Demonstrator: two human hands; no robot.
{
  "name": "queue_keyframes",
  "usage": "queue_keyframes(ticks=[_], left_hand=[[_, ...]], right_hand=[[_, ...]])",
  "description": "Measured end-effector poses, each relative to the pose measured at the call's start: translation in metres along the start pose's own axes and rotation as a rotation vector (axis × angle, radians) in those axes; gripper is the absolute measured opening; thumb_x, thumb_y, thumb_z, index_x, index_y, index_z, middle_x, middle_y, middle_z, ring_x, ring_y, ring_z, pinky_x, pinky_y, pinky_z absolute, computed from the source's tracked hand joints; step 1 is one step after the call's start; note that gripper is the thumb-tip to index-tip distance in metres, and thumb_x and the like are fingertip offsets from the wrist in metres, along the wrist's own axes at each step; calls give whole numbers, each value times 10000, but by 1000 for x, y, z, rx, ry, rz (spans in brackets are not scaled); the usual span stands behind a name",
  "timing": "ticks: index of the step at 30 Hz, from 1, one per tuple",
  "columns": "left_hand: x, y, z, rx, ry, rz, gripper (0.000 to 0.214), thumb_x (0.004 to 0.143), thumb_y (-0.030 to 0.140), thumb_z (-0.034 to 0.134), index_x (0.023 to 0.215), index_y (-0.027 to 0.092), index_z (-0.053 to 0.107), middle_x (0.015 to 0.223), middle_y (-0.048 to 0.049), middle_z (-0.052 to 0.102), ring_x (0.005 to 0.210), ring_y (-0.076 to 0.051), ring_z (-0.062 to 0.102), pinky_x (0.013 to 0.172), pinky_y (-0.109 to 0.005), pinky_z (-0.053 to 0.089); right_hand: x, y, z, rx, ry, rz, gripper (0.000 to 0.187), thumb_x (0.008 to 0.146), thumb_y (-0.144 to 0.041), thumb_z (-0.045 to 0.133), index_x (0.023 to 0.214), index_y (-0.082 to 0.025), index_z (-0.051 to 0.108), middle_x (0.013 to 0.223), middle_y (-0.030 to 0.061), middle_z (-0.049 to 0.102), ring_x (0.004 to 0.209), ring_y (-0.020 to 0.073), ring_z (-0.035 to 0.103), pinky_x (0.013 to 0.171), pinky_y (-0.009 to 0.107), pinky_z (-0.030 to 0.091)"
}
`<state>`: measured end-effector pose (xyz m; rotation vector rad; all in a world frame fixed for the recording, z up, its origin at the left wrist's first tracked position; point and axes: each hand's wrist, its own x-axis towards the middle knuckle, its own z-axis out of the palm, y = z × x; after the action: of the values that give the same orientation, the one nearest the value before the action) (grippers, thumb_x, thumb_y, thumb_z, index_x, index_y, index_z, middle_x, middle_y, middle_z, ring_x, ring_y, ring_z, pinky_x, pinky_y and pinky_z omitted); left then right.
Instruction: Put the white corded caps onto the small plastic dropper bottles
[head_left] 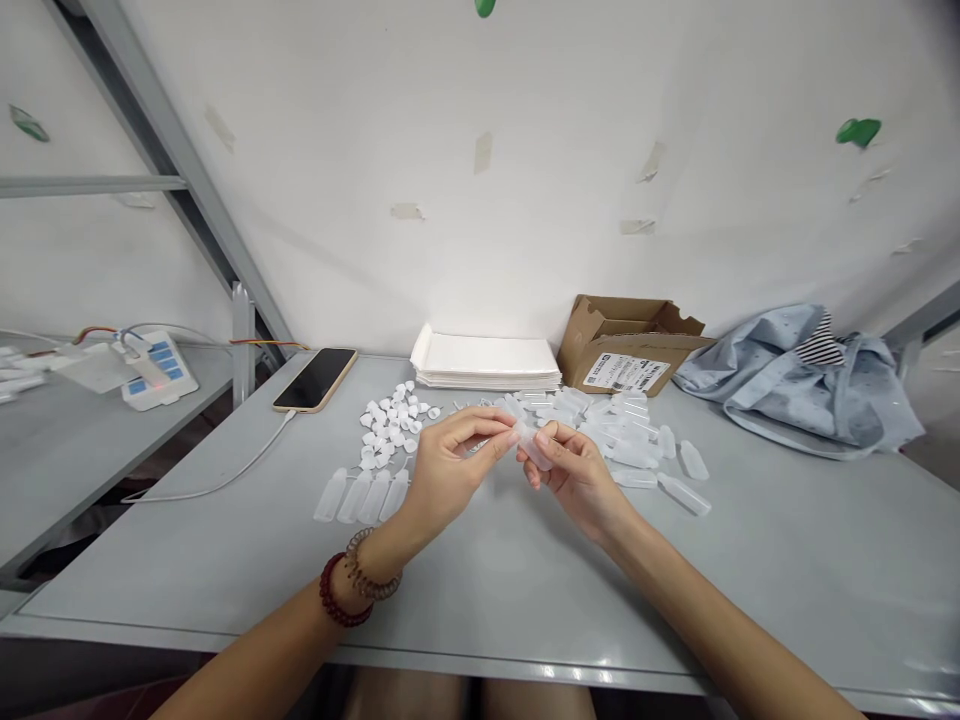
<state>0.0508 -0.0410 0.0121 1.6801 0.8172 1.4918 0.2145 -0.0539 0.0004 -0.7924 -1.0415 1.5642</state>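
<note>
In the middle of the head view, my right hand (574,465) grips a small translucent plastic bottle (535,450) between thumb and fingers. My left hand (457,460) meets it from the other side, thumb and forefinger pinched at the bottle's upper end; whatever small piece is between those fingertips is hidden. Many similar loose bottles (634,430) lie in a pile behind and to the right of my right hand. Beyond my left hand is a heap of small white caps (386,425). Several bottles with thin tips (364,497) lie in a row left of my left wrist.
A stack of white trays or boxes (487,362) and an open cardboard box (630,345) stand against the wall. Light blue cloth (802,380) lies at the right. A phone (316,380) with a charging cable (225,490) rests on the grey table (480,600), with a power strip (159,370) farther left.
</note>
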Motion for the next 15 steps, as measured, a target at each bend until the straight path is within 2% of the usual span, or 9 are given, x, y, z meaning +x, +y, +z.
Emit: queue_keyframes(ticks=[2, 5, 9, 12, 15], left_hand=[[0, 1, 0, -63, -8, -65, 16, 758, 172, 714, 772, 164, 712, 876, -39, 703, 837, -149, 674, 792, -261, 576], [0, 2, 0, -116, -51, -133, 90, 765, 184, 709, 849, 158, 690, 855, -30, 699, 766, -135, 679, 763, -258, 584], [0, 1, -1, -51, -81, -61, 112, 788, 184, 672, 894, 151, 689, 911, -53, 701, 831, -151, 674, 781, -271, 582], [0, 1, 0, 46, -93, 3, 139, 788, 163, 651, 919, 149, 696, 935, -67, 703, 874, -165, 663, 793, -283, 574], [1, 1, -1, 60, -104, -42, 129, 780, 188, 669, 900, 156, 702, 923, -63, 713, 876, -174, 668, 795, -291, 570]], right_hand=[[0, 0, 0, -25, -2, -4, 266, 772, -370, 721, 661, -181, 569, 701, 11, 683, 498, 79, 525, 536, 240, 414], [0, 1, -1, -70, 16, -39, 244, 744, -357, 745, 683, -191, 576, 692, 0, 674, 508, 85, 510, 532, 246, 403], [0, 1, -2, -175, 51, -135, 208, 712, -331, 771, 729, -211, 602, 657, -12, 662, 582, 123, 558, 578, 274, 440], [-1, 1, -1, -242, 108, -177, 220, 672, -304, 802, 757, -218, 618, 727, -6, 689, 661, 139, 602, 637, 288, 468], [-2, 1, 3, -255, 154, -185, 242, 648, -295, 819, 759, -221, 617, 762, -8, 688, 700, 139, 612, 668, 287, 475]])
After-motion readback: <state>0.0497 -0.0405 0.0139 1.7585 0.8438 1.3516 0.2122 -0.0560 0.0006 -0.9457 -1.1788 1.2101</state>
